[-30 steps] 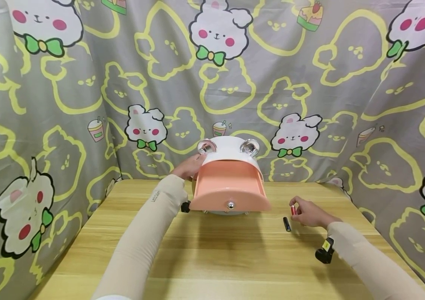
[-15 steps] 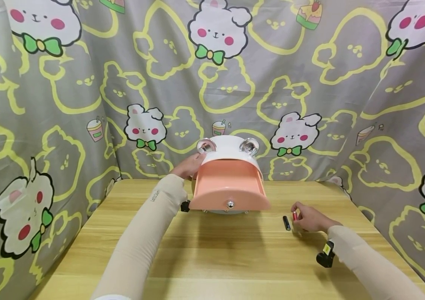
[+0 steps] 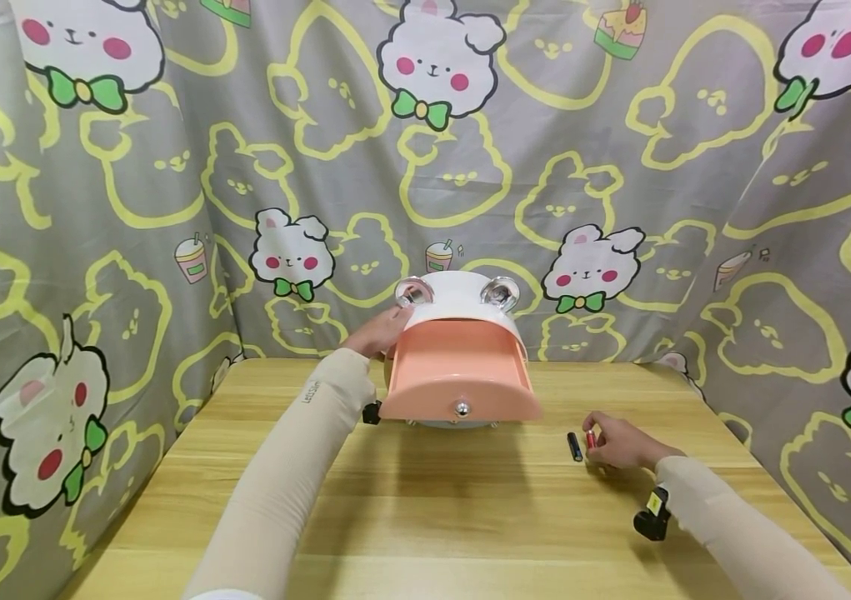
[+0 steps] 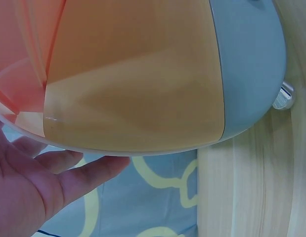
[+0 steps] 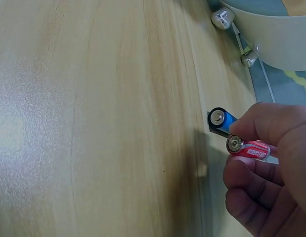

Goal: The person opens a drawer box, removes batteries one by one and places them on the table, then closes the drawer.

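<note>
A rounded drawer box (image 3: pixel 463 292) with a white top and two shiny ear shapes stands at the back of the table. Its pink drawer (image 3: pixel 461 392), with a silver knob, is pulled out. My left hand (image 3: pixel 380 332) rests against the box's left side; in the left wrist view its extended fingertips touch the rear edge. To the right of the box, my right hand (image 3: pixel 626 443) pinches a red battery (image 5: pixel 254 149) between thumb and fingers. Close beside it, a black-and-blue battery (image 3: pixel 574 447) lies on the table. The fingers partly cover the red one.
The wooden table (image 3: pixel 425 533) reaches back to a patterned curtain (image 3: pixel 365 150), which also hangs along both sides. Wrist cameras are strapped to both arms, the right camera (image 3: pixel 653 515) hanging just over the tabletop. Silver feet (image 5: pixel 223 18) hold the box up.
My right hand has come slightly toward me with the red battery, which now sits alongside the black-and-blue one. The left hand, box and drawer look unchanged.
</note>
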### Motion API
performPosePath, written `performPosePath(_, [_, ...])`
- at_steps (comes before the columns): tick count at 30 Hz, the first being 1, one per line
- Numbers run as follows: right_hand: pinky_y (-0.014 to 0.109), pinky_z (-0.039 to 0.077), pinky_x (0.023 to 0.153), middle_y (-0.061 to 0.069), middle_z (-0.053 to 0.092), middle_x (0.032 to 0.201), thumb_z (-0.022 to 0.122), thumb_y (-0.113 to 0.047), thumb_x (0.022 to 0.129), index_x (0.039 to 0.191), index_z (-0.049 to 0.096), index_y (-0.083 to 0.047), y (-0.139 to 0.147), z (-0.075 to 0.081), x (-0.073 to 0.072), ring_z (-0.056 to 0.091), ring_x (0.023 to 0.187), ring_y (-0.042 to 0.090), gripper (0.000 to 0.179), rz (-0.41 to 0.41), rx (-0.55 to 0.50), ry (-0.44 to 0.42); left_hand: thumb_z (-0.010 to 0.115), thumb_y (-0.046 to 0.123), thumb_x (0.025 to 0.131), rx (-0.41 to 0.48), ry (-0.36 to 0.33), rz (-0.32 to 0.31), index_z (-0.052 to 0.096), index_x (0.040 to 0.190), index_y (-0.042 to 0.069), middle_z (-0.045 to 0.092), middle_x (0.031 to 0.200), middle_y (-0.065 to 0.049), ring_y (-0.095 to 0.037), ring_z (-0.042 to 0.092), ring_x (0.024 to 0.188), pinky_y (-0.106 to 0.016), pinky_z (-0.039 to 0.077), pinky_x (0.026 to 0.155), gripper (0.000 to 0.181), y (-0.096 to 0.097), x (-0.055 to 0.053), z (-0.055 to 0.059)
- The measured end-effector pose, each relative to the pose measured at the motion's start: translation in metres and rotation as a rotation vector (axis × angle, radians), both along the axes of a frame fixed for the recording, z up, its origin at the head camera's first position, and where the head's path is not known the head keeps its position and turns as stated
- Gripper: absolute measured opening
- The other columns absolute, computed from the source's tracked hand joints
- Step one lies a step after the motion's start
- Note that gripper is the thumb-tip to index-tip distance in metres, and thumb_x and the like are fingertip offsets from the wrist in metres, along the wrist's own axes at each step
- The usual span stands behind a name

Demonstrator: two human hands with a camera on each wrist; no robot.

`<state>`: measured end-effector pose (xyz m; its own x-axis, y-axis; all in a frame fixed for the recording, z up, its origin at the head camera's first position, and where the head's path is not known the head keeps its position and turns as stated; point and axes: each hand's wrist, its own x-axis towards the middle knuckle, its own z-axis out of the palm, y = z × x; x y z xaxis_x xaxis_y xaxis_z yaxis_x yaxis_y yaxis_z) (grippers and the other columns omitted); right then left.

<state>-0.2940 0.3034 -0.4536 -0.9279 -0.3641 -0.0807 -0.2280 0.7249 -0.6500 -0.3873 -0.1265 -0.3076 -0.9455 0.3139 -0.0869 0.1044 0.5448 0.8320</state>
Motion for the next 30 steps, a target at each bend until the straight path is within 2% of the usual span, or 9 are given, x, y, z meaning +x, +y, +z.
performPosePath(6, [0.031,0.047,0.049,0.006,0.057,0.068,0.067,0.001,0.082,0.109,0.045,0.003,-0.0005,-0.0008,0.0021,0.056,0.054,0.020,0.035,0.023,-0.014,-0.013,0.023,0.054,0.102,0.000,0.000,0.003,0.037,0.144,0.013,0.047,0.132,-0.015,-0.032,0.051,0.112,-0.054,0.048,0.088,0.060,0.0001,-0.0020,-0.0007])
performPosePath(19, [0.031,0.046,0.049,0.006,0.056,0.067,0.068,-0.001,0.085,0.109,0.047,0.003,-0.0022,-0.0002,0.0057,0.055,0.055,0.020,0.033,0.008,-0.003,-0.055,0.023,0.055,0.102,-0.012,0.008,-0.004,0.033,0.148,0.014,0.045,0.136,-0.014,-0.032,0.051,0.114,-0.051,0.049,0.086,0.062,-0.0007,-0.0007,-0.0017])
performPosePath(30, [0.029,0.044,0.048,0.005,0.056,0.066,0.069,-0.003,0.084,0.107,0.048,0.002,-0.0004,-0.0040,0.0063,0.054,0.053,0.019,0.031,0.029,0.006,-0.044,0.023,0.054,0.102,0.000,0.006,-0.002,0.037,0.144,0.013,0.049,0.131,-0.014,-0.032,0.053,0.111,-0.051,0.049,0.086,0.060,-0.0004,0.0016,-0.0011])
